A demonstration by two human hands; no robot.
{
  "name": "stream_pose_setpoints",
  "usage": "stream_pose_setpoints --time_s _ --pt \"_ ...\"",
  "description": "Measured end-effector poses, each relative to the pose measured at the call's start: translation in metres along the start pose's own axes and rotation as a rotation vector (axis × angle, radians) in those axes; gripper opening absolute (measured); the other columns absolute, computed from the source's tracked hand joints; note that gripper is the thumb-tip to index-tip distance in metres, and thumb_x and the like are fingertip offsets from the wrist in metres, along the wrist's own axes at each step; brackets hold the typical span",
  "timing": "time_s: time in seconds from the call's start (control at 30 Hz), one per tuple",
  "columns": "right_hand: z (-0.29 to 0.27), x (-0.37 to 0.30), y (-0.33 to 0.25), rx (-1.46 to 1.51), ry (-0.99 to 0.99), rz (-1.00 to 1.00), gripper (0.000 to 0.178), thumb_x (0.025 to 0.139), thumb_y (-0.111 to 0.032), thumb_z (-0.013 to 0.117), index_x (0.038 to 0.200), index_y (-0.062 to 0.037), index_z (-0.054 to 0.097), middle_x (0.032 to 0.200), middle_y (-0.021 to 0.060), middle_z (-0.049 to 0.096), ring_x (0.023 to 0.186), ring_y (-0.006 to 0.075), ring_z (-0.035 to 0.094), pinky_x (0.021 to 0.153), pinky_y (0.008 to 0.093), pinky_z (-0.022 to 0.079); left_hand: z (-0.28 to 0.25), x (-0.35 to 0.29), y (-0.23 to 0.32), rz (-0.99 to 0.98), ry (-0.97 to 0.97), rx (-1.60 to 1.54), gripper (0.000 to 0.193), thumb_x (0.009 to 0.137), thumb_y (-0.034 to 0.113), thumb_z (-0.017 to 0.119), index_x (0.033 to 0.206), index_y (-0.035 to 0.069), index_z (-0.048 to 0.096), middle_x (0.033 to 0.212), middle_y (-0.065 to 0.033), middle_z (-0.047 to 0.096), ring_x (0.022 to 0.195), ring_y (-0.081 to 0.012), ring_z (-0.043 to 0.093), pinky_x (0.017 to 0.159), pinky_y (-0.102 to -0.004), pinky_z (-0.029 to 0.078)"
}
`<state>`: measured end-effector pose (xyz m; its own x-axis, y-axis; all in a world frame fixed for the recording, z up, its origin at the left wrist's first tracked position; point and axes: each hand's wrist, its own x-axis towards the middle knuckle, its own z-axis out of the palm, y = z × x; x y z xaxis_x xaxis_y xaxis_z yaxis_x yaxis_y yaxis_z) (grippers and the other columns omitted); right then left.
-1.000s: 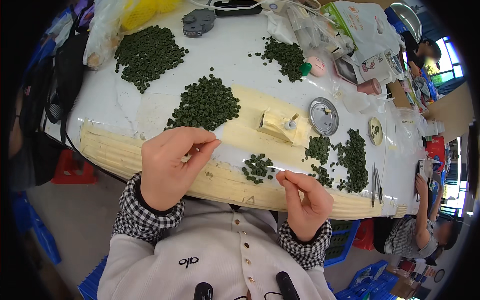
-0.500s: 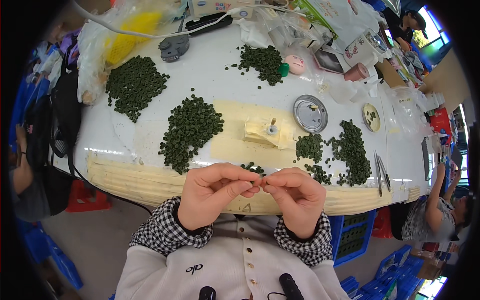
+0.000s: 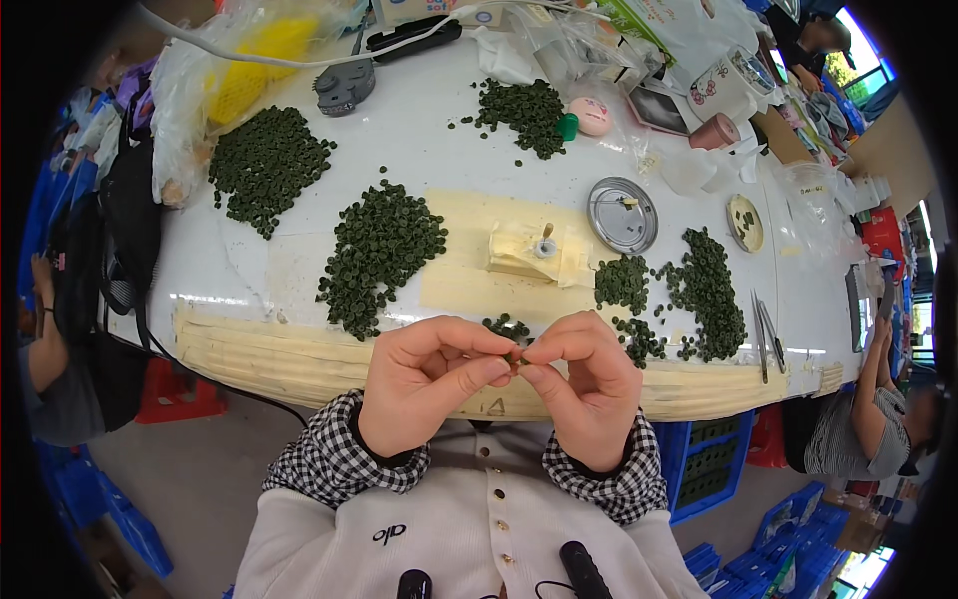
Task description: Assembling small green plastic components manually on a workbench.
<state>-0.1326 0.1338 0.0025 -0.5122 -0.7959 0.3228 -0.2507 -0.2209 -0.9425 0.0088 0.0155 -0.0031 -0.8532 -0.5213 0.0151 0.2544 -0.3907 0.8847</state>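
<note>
Just above the table's front edge, my left hand (image 3: 424, 387) and my right hand (image 3: 589, 384) meet fingertip to fingertip. Both are closed in a pinch on a small dark green piece (image 3: 514, 361), mostly hidden by the fingers. Behind the fingertips lies a little heap of similar dark green round pieces (image 3: 504, 324). A larger pile (image 3: 384, 255) spreads to the left, and two more piles, a small one (image 3: 622, 283) and a long one (image 3: 711, 299), lie to the right. Straight ahead stands a block wrapped in cream tape (image 3: 519, 262) with a small white cup on top.
A round metal lid (image 3: 621, 215) and a cream dish (image 3: 744, 222) sit at the right. Tweezers (image 3: 766, 339) lie near the right front edge. More green piles (image 3: 269, 165) lie farther back, with plastic bags (image 3: 180, 120) behind. A blue crate (image 3: 709, 459) stands below the table.
Both hands have shifted slightly upward in the view, and the right hand's fingers are a little more bent. The pinch at the fingertips stays together.
</note>
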Motion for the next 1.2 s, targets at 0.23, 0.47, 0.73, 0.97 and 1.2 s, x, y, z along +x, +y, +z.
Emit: stream_pose_setpoints --time_s 0.23,0.47,0.73,0.97,1.2 --pt "0.0032 -0.0013 -0.0008 0.009 0.019 0.026 0.014 0.077 0.005 0.072 0.089 0.0008 0.066 0.088 0.0096 0.063 0.082 0.0179 0.06 0.073 0.0272 0.048 0.0018 -0.0007 0.0044 -0.062 -0.01 -0.02 0.021 0.092 -0.003 0.06 0.113 -0.007 0.063 0.103 -0.0131 0.068 0.094 -0.0138 0.066 0.084 -0.0251 0.055" --pt "0.0043 -0.0019 -0.0028 0.038 0.025 0.049 0.014 0.077 0.006 0.071 0.089 0.0011 0.066 0.088 0.0092 0.063 0.083 0.0175 0.058 0.073 0.0269 0.047 0.0001 -0.0013 0.0019 -0.052 -0.024 -0.015 0.023 0.092 -0.003 0.06 0.114 -0.007 0.062 0.102 -0.0118 0.068 0.094 -0.0127 0.065 0.083 -0.0239 0.053" --pt "0.0052 -0.0024 -0.0028 0.066 0.011 0.066 0.014 0.078 0.006 0.071 0.09 0.0016 0.066 0.09 0.0089 0.063 0.083 0.0171 0.058 0.075 0.0264 0.047 -0.001 -0.0028 -0.0007 -0.06 0.016 -0.068 0.021 0.09 -0.004 0.063 0.111 -0.005 0.063 0.098 -0.011 0.068 0.088 -0.0121 0.066 0.078 -0.0226 0.054" --pt "0.006 -0.0036 -0.0014 0.116 0.005 0.077 0.014 0.079 0.007 0.07 0.092 0.0023 0.066 0.091 0.0092 0.062 0.085 0.0168 0.058 0.076 0.0266 0.047 0.0001 -0.0026 0.0001 -0.075 0.026 -0.075 0.017 0.089 -0.003 0.065 0.106 -0.006 0.066 0.091 -0.0103 0.069 0.082 -0.0111 0.065 0.074 -0.0222 0.054" --pt "0.0084 -0.0064 -0.0027 0.109 0.03 0.093 0.015 0.079 0.008 0.07 0.093 0.0026 0.067 0.092 0.0103 0.063 0.086 0.0174 0.059 0.077 0.0266 0.048 0.0018 -0.0036 -0.0014 -0.061 0.036 -0.059 0.016 0.089 -0.003 0.065 0.105 -0.006 0.066 0.091 -0.0099 0.069 0.08 -0.0102 0.064 0.074 -0.0225 0.053"
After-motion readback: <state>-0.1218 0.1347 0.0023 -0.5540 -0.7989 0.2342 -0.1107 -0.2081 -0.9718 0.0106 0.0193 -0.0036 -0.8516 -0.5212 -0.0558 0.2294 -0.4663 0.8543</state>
